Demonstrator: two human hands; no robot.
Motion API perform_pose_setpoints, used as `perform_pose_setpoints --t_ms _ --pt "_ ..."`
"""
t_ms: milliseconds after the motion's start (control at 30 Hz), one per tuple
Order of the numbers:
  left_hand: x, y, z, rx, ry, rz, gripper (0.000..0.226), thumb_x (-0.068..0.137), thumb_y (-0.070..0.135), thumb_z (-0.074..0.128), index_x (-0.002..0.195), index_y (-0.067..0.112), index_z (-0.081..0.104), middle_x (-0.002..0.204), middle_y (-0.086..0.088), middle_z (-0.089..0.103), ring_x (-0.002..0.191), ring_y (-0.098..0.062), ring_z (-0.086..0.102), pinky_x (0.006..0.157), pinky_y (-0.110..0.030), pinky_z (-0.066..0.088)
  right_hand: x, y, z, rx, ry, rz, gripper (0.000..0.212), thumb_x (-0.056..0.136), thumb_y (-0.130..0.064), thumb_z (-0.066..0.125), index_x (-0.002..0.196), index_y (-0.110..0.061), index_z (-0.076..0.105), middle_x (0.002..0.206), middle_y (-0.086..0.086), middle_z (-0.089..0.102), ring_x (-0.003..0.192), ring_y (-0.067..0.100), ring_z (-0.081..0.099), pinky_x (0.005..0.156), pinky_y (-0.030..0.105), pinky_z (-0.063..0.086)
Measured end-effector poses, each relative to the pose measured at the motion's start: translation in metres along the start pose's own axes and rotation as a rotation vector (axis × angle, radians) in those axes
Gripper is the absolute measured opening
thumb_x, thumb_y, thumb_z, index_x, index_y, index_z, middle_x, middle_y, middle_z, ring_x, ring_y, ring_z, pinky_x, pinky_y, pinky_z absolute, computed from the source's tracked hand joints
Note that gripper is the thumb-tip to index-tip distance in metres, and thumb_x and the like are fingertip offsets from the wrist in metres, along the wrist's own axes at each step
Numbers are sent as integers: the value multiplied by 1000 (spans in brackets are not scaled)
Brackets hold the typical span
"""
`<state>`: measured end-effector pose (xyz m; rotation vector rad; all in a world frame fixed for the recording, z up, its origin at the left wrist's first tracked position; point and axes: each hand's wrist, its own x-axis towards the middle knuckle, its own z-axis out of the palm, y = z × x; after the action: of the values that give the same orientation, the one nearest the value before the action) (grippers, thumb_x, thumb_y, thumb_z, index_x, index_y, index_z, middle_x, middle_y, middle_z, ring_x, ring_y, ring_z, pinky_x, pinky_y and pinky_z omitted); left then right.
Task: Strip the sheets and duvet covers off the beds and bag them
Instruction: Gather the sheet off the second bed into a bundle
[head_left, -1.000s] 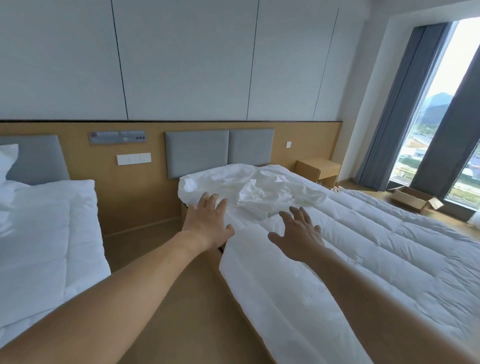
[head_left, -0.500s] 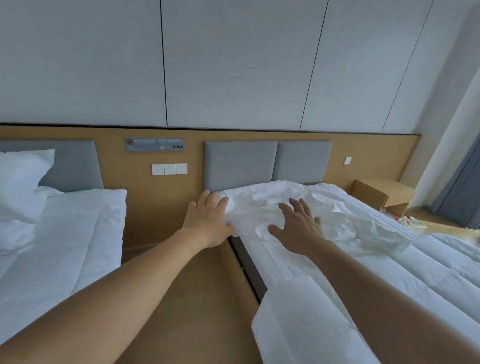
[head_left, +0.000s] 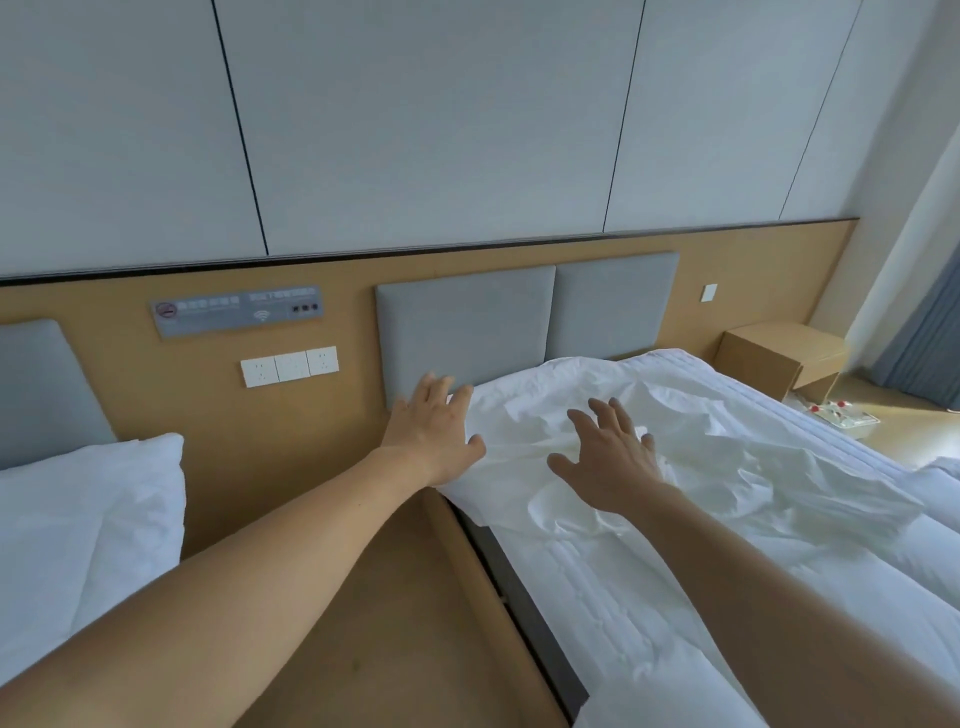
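A crumpled white sheet (head_left: 691, 441) lies bunched at the head of the right bed (head_left: 623, 603), below two grey headboard pads (head_left: 467, 322). My left hand (head_left: 431, 431) reaches out with spread fingers at the sheet's near left corner, next to the headboard pad. My right hand (head_left: 608, 457) hovers over the wrinkled sheet, fingers spread and straight, holding nothing. The left bed (head_left: 67, 540) carries a white duvet.
A wooden floor aisle (head_left: 384, 639) runs between the two beds. Wall sockets (head_left: 289, 366) and a grey sign panel (head_left: 236, 312) sit on the wood wall panel. A wooden nightstand (head_left: 779, 356) stands at the far right, with a curtain (head_left: 924, 353) beyond.
I have moved closer to the head of the right bed and the view has turned left. Both hands have reached further toward the bunched sheet, staying open.
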<state>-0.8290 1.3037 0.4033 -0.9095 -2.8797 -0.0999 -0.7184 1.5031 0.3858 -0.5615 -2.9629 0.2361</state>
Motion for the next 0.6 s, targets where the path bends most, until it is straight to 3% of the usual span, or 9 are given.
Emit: perform_pose_setpoints --t_ms 300,600 --pt "230 -16 76 92 -145 72 72 96 51 41 156 20 17 165 -6 8 153 -28 -1 118 -50 19 220 41 76 91 -87 90 73 96 -58 45 156 -25 20 167 0 4 154 23 -10 117 60 17" --pt "412 -16 135 95 -190 171 69 96 50 42 155 20 21 161 -5 20 150 -24 9 113 -44 24 359 89 120 145 -140 242 73 97 -57 46 157 -24 20 167 1 4 154 23 -10 117 60 16"
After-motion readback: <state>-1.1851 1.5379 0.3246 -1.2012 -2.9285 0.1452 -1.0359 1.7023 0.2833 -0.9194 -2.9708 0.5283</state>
